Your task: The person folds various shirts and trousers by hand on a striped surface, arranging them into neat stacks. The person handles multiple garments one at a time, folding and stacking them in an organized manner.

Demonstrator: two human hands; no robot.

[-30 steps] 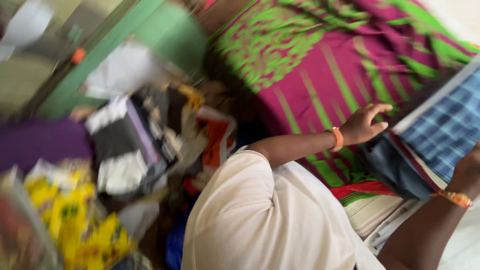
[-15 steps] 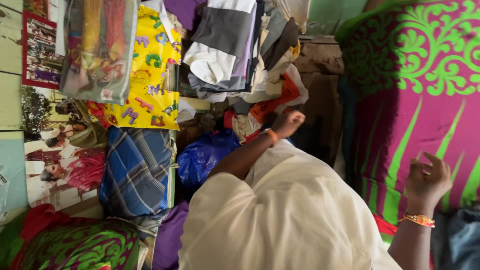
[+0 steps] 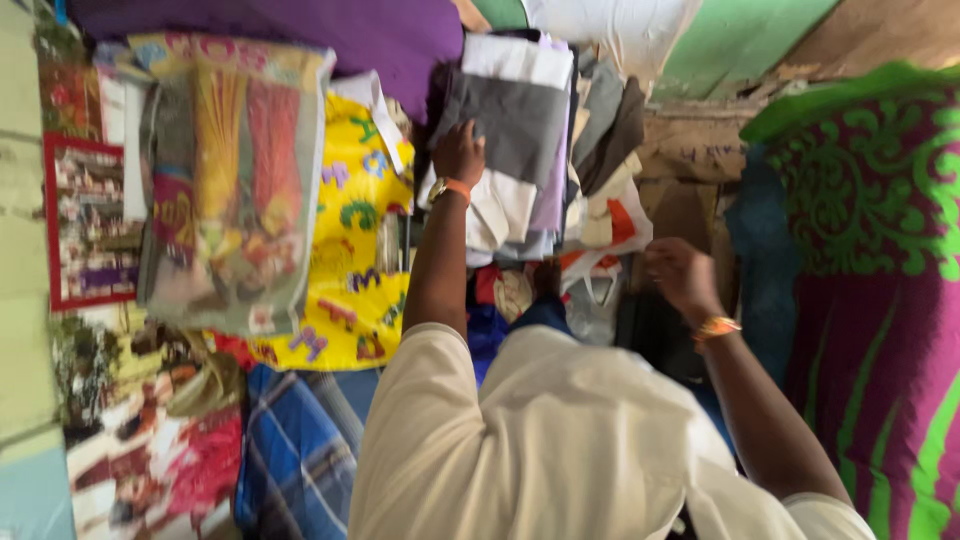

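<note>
My left hand, with an orange band at the wrist, rests against a stack of folded cloths in grey, white and lilac; the fingers lie on the grey piece at the pile's edge. My right hand, wearing a gold bangle, hangs in the air with fingers curled, close to white and orange fabric at the side of the pile; blur hides whether it holds anything. My cream sleeves and shirt fill the lower middle.
A yellow patterned cloth, a plastic-wrapped orange and red fabric pack, a purple cloth, a blue checked cloth and a magenta and green patterned fabric surround the pile. A green wall stands behind.
The view has swung round sharply. My left hand has reached forward from near my body up onto the folded stack. My right hand has risen and moved closer to the pile.
</note>
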